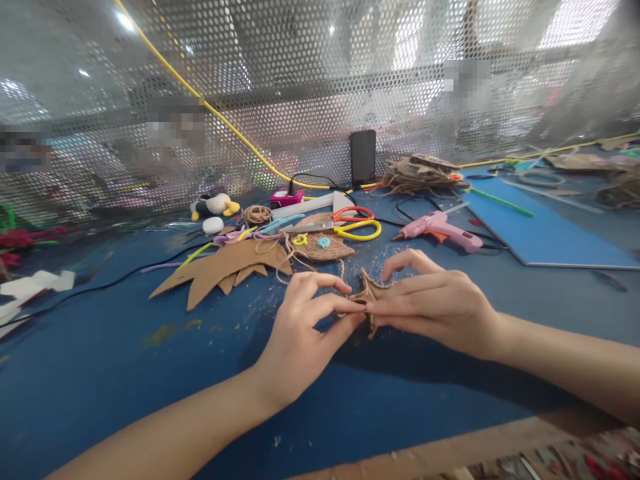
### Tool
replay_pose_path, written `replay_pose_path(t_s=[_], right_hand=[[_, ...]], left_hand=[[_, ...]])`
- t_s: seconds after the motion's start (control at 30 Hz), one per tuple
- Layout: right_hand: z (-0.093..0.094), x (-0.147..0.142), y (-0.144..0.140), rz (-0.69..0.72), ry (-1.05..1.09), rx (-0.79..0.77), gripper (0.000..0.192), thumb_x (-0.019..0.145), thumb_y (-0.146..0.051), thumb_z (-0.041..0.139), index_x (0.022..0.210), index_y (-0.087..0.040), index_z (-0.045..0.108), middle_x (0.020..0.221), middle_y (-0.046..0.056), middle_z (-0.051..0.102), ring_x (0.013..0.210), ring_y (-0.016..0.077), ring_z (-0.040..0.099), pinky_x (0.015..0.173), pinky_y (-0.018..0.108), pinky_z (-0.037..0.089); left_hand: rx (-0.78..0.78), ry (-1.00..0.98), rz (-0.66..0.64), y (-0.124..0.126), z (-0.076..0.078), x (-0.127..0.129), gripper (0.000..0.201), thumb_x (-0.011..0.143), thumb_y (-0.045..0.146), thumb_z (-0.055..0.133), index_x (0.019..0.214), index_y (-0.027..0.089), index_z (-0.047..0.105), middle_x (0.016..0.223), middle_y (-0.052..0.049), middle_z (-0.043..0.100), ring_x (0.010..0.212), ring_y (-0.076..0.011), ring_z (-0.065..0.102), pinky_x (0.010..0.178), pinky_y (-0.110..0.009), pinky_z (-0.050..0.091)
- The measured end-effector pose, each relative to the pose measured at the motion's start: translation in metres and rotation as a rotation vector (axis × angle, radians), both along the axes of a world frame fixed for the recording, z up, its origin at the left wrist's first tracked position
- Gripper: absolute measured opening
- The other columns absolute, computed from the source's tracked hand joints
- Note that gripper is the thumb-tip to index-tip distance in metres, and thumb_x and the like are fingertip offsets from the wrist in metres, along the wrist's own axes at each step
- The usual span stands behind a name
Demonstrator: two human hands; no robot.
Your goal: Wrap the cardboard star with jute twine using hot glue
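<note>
1. Two hands, head view: the left hand [300, 327] and right hand [435, 303] are pinching a small twine-wrapped cardboard piece [369, 293] between meeting fingertips, just above the blue table [100, 373].
2. Beyond the fingers are lying cut cardboard shapes [225, 270], scissors [353, 223] and a glue gun [440, 230]; wrapping is appearing largely finished, judging by its covered surface.
</note>
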State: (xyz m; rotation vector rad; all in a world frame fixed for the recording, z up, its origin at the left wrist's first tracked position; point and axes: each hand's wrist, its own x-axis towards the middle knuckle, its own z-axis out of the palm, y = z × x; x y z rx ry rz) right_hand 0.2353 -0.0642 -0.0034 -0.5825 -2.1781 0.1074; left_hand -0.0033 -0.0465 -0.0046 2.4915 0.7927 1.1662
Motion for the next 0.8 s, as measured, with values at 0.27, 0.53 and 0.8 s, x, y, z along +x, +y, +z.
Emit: replay_pose_path(t_s=[0.27,0.53,0.8], right_hand=[[-0.001,-0.005,0.0,-0.055,0.115,-0.159,0.016,0.091,-0.017,0.071,0.102,-0.025,0.078,0.082,0.002,0.076,0.089,0.0174,0.064,0.079,0.032,0.057],[0.004,0.006,0.005,-0.463,0.399,-0.321,0.016,0.094,-0.026,0.063,0.106,-0.028,0.074,0.088,0.002,0.071,0.078,0.0169,0.063,0.073,0.033,0.052],[-0.005,0.012,0.02,-0.213,0.705,-0.811,0.022,0.087,-0.041,0.075,0.103,-0.027,0.078,0.081,0.0,0.069,0.077,0.0125,0.062,0.072,0.027,0.051]], left_hand=[[-0.058,0.009,-0.024,0.0,0.0,0.003,0.011,0.091,0.018,0.073,0.1,0.024,0.071,0.106,-0.002,0.066,0.106,-0.019,0.059,0.097,-0.037,0.047],[-0.022,0.156,0.169,-0.003,-0.004,0.004,0.004,0.091,0.022,0.068,0.088,0.023,0.07,0.122,-0.007,0.058,0.119,-0.0281,0.047,0.106,-0.05,0.042],[-0.047,0.249,0.145,-0.001,-0.004,0.005,0.017,0.096,0.021,0.061,0.097,0.026,0.077,0.135,-0.007,0.058,0.125,-0.0312,0.041,0.109,-0.056,0.042]])
